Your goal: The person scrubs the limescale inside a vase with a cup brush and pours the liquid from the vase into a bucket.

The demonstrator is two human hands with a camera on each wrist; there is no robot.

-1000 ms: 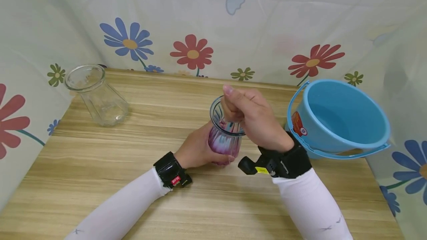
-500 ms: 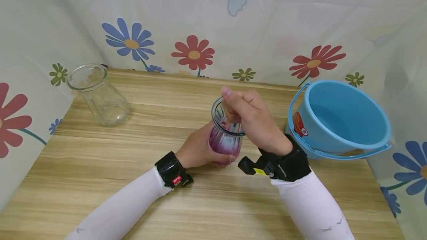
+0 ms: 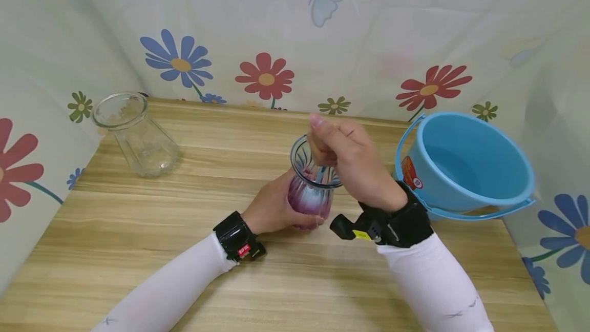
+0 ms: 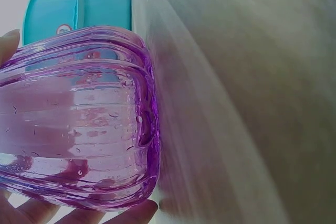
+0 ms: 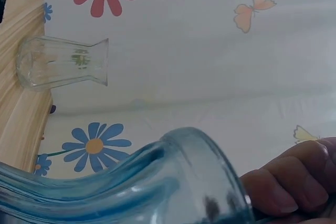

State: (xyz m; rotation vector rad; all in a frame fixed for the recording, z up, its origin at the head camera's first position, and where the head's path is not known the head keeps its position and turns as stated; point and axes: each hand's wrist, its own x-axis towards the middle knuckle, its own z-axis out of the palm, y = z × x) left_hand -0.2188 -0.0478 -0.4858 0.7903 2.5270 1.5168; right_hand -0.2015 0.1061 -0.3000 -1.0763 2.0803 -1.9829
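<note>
A ribbed glass vase, blue at the flared rim and purple below, stands slightly tilted mid-table. My left hand grips its lower body, thumb in front. The left wrist view shows the purple base of the vase with droplets on the glass. Above the mouth, my right hand is curled with the thumb on top, its fingers at the rim. It holds a thin blue rod-like thing that reaches down into the vase. Most of this thing is hidden by the fingers and glass, so its kind cannot be told.
A clear glass vase stands at the back left. At the right is a light blue bucket with its handle lowered toward the front. A flower-printed sheet hangs around the wooden table.
My right hand dips slightly, then rises a little at the vase's mouth, and more of the blue thing shows inside. My left hand keeps its grip on the vase.
</note>
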